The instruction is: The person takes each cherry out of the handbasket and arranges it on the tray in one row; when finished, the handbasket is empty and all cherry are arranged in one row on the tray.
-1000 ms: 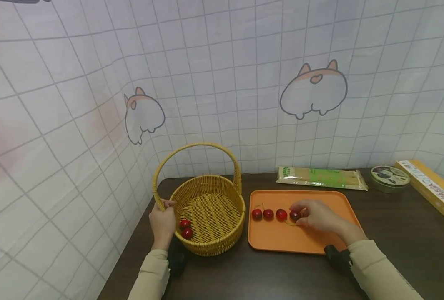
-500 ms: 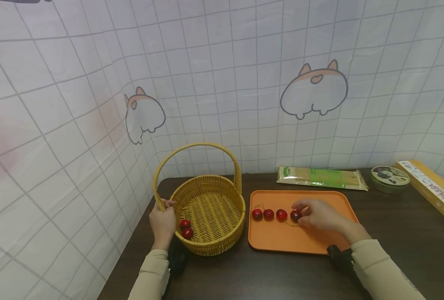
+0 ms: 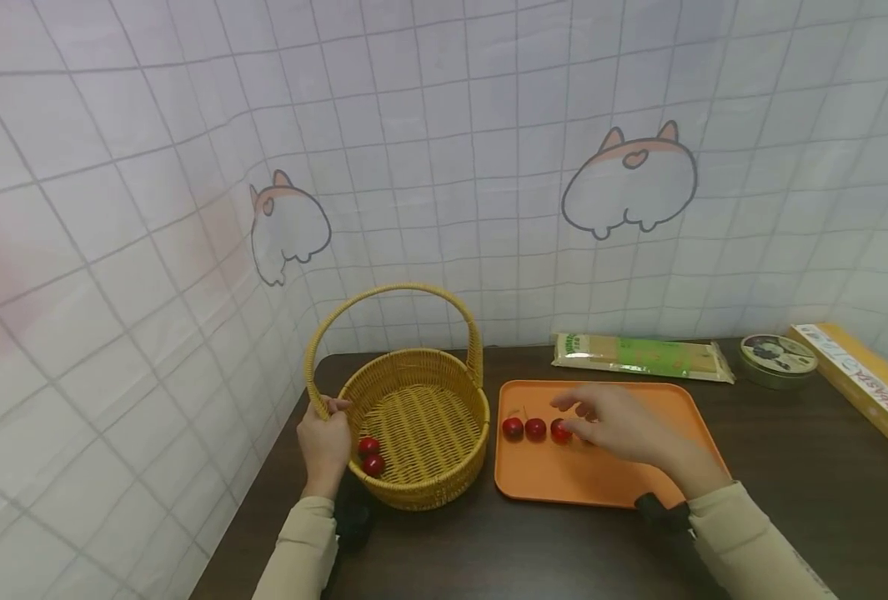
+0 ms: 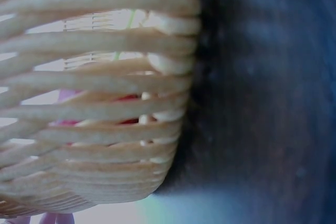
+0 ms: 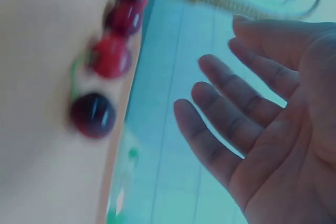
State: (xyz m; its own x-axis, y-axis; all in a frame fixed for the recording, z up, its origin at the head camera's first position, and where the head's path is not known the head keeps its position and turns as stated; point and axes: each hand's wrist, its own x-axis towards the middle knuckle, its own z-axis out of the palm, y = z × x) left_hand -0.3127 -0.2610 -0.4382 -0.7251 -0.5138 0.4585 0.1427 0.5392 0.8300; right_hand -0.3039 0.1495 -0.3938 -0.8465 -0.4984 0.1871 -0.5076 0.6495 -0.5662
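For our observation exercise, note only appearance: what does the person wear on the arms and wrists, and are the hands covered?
Both arms wear long beige sleeves: left sleeve, right sleeve. A black device sits at each wrist: left wrist device, right wrist device. The left hand and right hand are bare, without gloves.

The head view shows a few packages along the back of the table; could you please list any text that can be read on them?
"PASTA": partly legible on the long yellow box at the table's right edge; its other print is too small to read.
Green and beige packet: printed, but too small and blurred to read.
Round tin: a picture on the lid, no legible words.
Wrist views: no text.
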